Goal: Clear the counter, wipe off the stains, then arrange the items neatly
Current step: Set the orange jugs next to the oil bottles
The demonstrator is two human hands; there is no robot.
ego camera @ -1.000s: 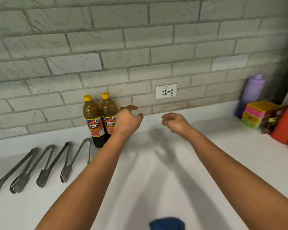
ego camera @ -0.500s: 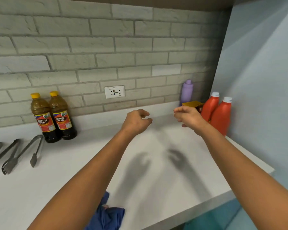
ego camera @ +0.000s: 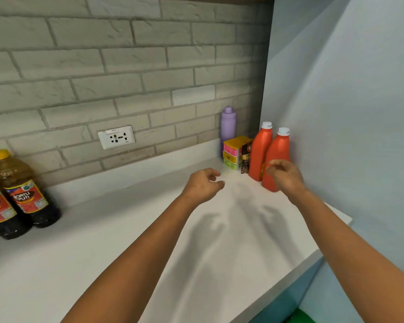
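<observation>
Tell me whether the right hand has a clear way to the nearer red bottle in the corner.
Probably yes. The right hand hovers empty just in front of the nearer red bottle, with nothing between them; the second red bottle stands behind it.

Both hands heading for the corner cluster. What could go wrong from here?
1. The two red bottles stand tight together against the wall; the right hand, loosely curled and empty right in front of them, may tip one while grabbing the other.
2. A falling bottle would probably hit the sachet and box stack right beside them.
3. The left hand reaching past could knock the purple bottle behind the stack.
</observation>
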